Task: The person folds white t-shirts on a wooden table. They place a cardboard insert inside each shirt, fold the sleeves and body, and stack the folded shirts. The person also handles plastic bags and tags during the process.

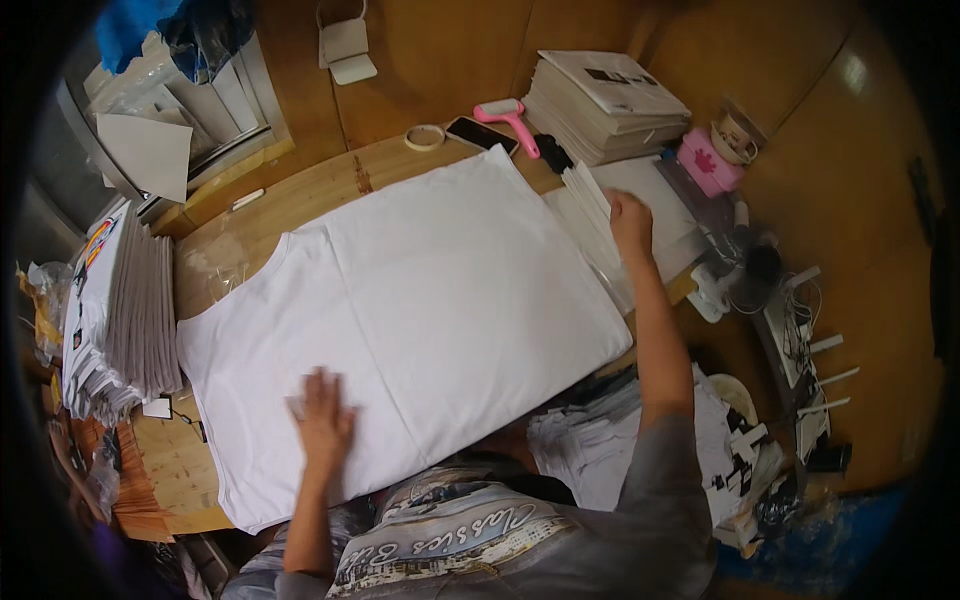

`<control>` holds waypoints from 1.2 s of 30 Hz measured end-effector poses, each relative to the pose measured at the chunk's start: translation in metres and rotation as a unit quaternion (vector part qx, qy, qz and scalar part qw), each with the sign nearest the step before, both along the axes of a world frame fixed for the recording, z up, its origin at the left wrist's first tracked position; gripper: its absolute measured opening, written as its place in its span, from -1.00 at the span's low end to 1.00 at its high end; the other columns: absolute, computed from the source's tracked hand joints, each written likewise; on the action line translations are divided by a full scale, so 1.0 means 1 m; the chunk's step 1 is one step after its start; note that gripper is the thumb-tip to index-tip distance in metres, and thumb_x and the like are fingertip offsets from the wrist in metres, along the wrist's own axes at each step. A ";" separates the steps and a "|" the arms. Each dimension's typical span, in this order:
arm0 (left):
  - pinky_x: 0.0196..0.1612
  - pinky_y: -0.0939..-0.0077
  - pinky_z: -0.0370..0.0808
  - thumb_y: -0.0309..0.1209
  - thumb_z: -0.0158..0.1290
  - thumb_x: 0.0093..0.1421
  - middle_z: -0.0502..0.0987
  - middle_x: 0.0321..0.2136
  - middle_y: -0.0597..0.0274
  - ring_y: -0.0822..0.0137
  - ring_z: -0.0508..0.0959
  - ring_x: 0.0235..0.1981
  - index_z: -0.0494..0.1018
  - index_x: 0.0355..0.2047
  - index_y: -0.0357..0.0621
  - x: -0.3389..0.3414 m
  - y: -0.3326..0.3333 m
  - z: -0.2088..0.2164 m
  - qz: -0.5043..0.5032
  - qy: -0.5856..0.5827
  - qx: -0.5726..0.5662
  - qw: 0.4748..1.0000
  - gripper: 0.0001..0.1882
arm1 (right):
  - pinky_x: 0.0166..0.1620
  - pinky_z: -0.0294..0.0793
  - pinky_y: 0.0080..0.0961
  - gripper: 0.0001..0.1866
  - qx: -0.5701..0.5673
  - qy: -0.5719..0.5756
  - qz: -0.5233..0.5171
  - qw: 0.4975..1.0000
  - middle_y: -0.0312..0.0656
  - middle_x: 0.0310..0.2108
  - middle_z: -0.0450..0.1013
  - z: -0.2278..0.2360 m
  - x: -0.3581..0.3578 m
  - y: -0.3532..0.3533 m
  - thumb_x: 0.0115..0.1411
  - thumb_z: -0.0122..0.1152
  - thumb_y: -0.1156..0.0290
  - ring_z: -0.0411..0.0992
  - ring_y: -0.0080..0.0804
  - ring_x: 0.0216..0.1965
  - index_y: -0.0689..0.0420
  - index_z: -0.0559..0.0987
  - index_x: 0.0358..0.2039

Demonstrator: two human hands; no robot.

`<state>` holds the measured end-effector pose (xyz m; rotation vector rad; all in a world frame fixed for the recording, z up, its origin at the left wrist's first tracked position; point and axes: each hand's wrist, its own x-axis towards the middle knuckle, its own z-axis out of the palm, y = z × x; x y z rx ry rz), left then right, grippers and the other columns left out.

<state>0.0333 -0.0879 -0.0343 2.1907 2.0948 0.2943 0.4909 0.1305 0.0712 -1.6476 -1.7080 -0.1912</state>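
A white shirt (440, 270) lies spread flat over the wooden table, with a fold line running down its middle. On its near left part rests my left hand (325, 418), fingers apart, slightly blurred and holding nothing. My right hand (631, 220) is at the far right, closed with fingers curled, beside a stack of thin white sheets (592, 212) in clear plastic. Whether a sheet's edge is pinched in those fingers is hidden.
A tall pile of folded white shirts (130, 300) borders the left. Along the back lie a tape roll (425, 137), a phone (482, 135), a pink-handled lint roller (508, 118), a paper stack (600, 105) and a pink box (710, 163). More garments (590, 435) are piled near right.
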 end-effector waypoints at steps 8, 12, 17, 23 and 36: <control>0.09 -0.04 -0.12 -0.10 -0.09 0.02 0.02 0.12 0.17 0.12 0.00 0.15 0.20 0.02 0.12 0.089 0.015 0.011 -0.053 -0.050 -0.019 0.997 -0.48 | -0.02 0.24 -0.42 -0.73 -0.027 -0.161 -0.044 0.986 0.01 -0.20 0.36 0.016 0.060 0.165 -0.05 -0.10 0.59 0.29 -0.18 -0.11 0.30 0.48 -0.30; 0.09 -0.02 -0.10 -0.12 -0.07 0.01 0.04 0.12 0.21 0.15 0.02 0.14 0.23 0.00 0.14 0.092 0.017 0.015 -0.039 -0.044 -0.031 0.998 -0.49 | -0.05 0.27 -0.41 -0.68 -0.092 -0.109 -0.111 0.984 0.03 -0.17 0.35 0.026 0.071 0.193 -0.09 0.03 0.54 0.31 -0.15 -0.12 0.30 0.45 -0.24; 0.09 -0.03 -0.11 -0.17 -0.06 -0.01 0.05 0.11 0.17 0.11 0.02 0.13 0.25 -0.02 0.10 0.093 0.016 0.018 -0.031 -0.047 -0.050 0.997 -0.51 | -0.12 0.31 -0.42 -0.53 -0.243 -0.075 -0.092 0.963 0.05 -0.18 0.35 0.052 0.083 0.211 -0.20 0.21 0.49 0.36 -0.12 -0.18 0.28 0.42 -0.18; 0.10 -0.01 -0.15 -0.21 -0.04 -0.04 0.04 0.11 0.13 0.08 0.01 0.14 0.26 -0.03 0.05 0.096 0.021 0.019 -0.036 -0.055 -0.056 0.996 -0.50 | -0.12 0.31 -0.44 -0.53 -0.304 -0.170 -0.021 0.937 0.00 -0.21 0.38 0.069 0.109 0.222 -0.24 0.21 0.58 0.37 -0.17 -0.18 0.11 0.47 -0.20; 0.08 -0.06 -0.09 -0.13 -0.10 0.03 0.05 0.11 0.18 0.11 0.02 0.14 0.22 0.00 0.15 0.088 0.015 0.012 -0.032 -0.051 -0.037 0.998 -0.51 | -0.23 0.28 -0.32 -0.61 -0.269 -0.163 -0.050 0.948 0.04 -0.38 0.39 0.053 0.160 0.250 0.12 -0.28 0.23 0.34 -0.17 -0.32 0.25 0.46 -0.34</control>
